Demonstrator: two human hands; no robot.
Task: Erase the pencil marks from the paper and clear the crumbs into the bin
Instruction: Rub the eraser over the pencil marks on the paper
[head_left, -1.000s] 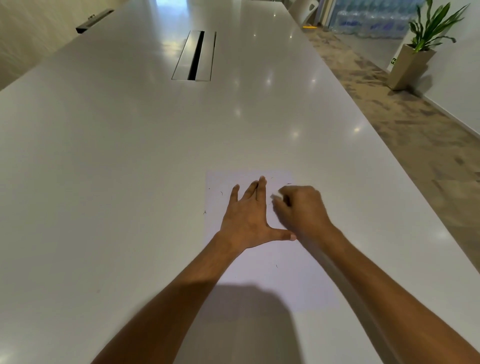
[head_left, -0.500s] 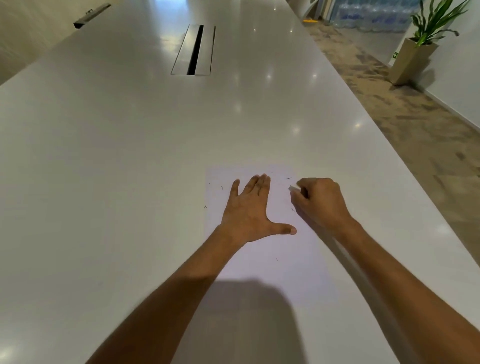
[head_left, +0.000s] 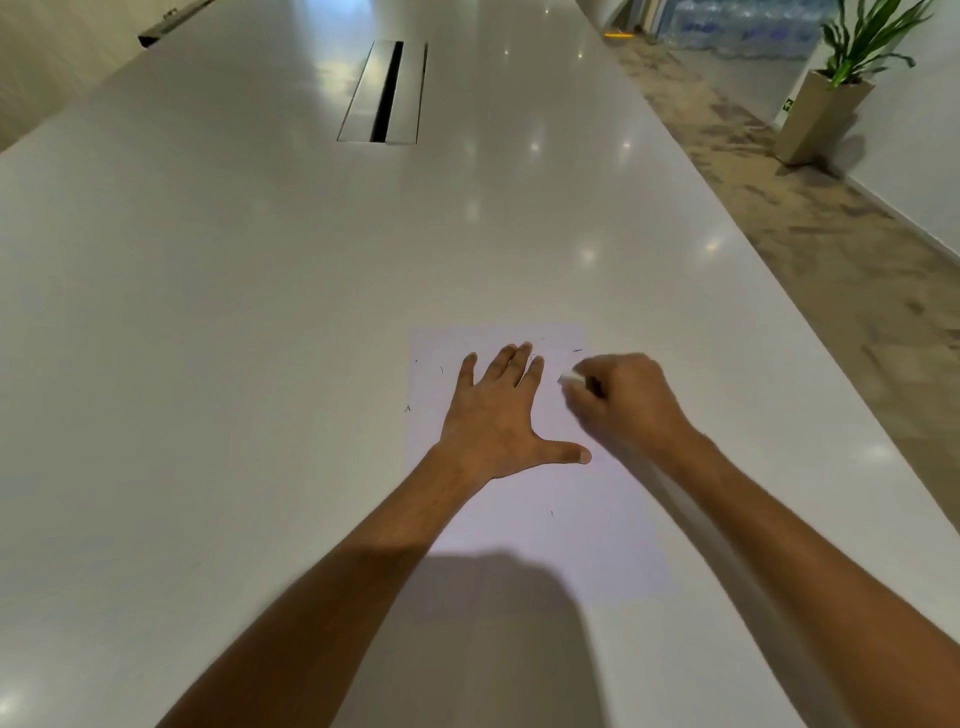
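Observation:
A white sheet of paper (head_left: 561, 519) lies flat on the long white table (head_left: 260, 312). My left hand (head_left: 498, 415) rests palm down on the sheet's upper half, fingers spread, pinning it. My right hand (head_left: 623, 405) is closed around a small white eraser (head_left: 570, 379), whose tip pokes out to the left and touches the paper near its upper right corner. Small dark crumbs (head_left: 576, 351) and specks lie scattered on the sheet and just off its left edge. No bin is in view.
A recessed cable slot (head_left: 387, 93) sits in the table's far middle. The table's right edge runs diagonally beside patterned carpet (head_left: 831, 249). A potted plant (head_left: 831, 88) stands by the wall at the far right. A dark object (head_left: 166, 23) lies at the far left edge.
My right hand with the eraser has slid right, away from my left fingers toward the paper's right edge, and stays there. My left hand keeps pressing the sheet.

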